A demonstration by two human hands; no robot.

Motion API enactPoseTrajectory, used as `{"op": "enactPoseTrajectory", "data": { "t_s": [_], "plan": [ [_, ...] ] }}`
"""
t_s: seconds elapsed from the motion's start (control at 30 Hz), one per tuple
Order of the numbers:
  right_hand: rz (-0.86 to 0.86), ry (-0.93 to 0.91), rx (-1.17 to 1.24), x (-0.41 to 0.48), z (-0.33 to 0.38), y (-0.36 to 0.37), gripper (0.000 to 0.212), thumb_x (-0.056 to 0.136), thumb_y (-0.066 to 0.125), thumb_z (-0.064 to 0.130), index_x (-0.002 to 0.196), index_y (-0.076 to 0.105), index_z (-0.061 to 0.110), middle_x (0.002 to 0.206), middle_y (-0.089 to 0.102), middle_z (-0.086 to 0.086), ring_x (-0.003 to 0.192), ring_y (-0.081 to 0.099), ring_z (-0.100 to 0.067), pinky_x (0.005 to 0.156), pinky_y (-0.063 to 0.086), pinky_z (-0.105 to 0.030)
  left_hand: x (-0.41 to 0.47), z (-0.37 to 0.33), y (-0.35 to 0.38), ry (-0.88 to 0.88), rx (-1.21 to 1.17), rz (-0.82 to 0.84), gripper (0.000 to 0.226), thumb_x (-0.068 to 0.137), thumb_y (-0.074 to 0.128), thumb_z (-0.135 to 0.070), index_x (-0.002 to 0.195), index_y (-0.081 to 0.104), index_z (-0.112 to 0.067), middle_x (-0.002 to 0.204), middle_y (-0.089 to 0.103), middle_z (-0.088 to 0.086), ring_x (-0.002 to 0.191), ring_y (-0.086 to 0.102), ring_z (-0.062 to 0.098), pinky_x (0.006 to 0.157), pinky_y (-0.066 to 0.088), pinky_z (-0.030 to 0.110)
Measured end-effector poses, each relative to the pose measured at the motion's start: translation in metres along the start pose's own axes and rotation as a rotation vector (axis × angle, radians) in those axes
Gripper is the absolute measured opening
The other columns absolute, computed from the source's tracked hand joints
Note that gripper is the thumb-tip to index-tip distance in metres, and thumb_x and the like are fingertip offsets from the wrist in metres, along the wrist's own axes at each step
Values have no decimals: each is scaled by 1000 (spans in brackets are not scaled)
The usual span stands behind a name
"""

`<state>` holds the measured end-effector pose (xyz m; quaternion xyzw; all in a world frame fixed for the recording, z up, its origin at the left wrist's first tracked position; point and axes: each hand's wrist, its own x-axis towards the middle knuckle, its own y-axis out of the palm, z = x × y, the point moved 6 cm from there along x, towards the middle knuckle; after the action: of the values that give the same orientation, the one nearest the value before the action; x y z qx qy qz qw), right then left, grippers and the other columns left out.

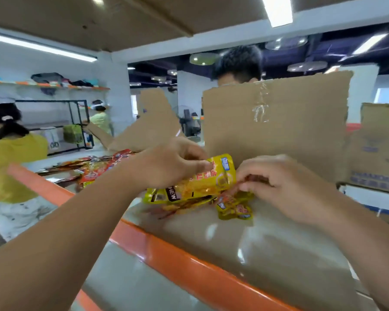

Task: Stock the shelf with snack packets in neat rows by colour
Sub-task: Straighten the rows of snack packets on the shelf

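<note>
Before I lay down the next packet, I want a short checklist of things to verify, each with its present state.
1. Left hand grips the long yellow foil packet: ok.
2. Colour of the small blurred packet the right hand pinches: cannot tell.
3. Heap of yellow packets in a neat row: not ok.
4. Red foil packets lie apart from the yellow ones: ok.
5. Bare space on the glossy grey shelf board: ok.

Glossy foil snack packets (202,187), matt cardboard sheet (279,126), glossy shelf (267,265)

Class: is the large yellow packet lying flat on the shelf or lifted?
Lifted and tilted: the left hand pinches the yellow packet by its upper end above the shelf.
</note>
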<state>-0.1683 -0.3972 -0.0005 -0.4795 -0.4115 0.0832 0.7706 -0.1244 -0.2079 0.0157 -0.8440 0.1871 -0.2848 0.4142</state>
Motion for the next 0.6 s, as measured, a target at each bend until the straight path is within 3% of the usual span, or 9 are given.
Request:
{"op": "enactPoseTrajectory", "data": {
  "t_s": [0.1,0.17,0.23,0.27,0.33,0.4,0.5,0.53,0.6],
  "plan": [
    [-54,134,117,7,-3,-18,11,87,62,30,79,58,24,69,55,0,64,48,-17,61,40,-36,26,13,-3,30,-95,42,44,100,64,-40,68,53,-12,64,36,-2,57,35,15,52,28,30],
    [-86,248,208,12,-10,-27,13,88,63,27,78,57,20,69,59,-10,62,46,-18,59,38,-32,46,22,-1,36,21,91,46,100,64,-41,64,49,-19,64,38,-4,56,36,14,54,31,32],
    [-119,417,269,11,-22,-34,10,94,66,13,86,62,11,79,61,-29,60,47,-18,53,38,-25,62,24,3,40,214,167,37,98,64,-46,69,57,-24,67,50,-9,61,49,12,62,43,35],
    [-105,507,256,10,-27,-34,5,95,66,9,90,64,7,83,61,-33,60,48,-18,51,37,-24,67,23,8,56,288,214,28,97,64,-46,75,64,-29,69,57,-14,65,55,6,65,47,30],
    [21,690,55,1,-39,-27,9,92,71,17,100,67,13,86,66,-22,60,51,-14,54,38,-23,74,22,20,92,350,282,13,97,66,-40,87,72,-33,73,63,-21,67,58,-5,60,44,15],
    [221,854,-253,-16,-43,-15,33,89,73,36,117,63,22,93,65,3,71,54,-7,60,41,-21,78,27,35,113,310,311,15,94,69,-45,98,76,-32,77,67,-18,69,61,-2,64,46,18],
    [413,952,-361,-35,-30,-3,55,86,68,58,131,58,29,108,65,8,95,62,-13,83,50,-29,71,34,46,128,364,442,60,76,66,-75,125,68,-42,95,65,-26,93,64,4,90,53,28],
    [433,962,-321,-37,-24,2,56,85,67,61,133,55,34,107,63,14,95,61,-9,85,48,-28,68,35,45,138,372,472,76,66,65,-82,132,63,-44,102,64,-29,100,64,4,97,52,31],
    [439,957,-339,-35,-19,9,57,82,70,63,132,54,42,97,59,21,89,59,-2,83,48,-27,61,34,42,172,372,513,81,68,72,-78,139,58,-43,114,64,-27,110,62,6,103,50,35]
  ]
}}
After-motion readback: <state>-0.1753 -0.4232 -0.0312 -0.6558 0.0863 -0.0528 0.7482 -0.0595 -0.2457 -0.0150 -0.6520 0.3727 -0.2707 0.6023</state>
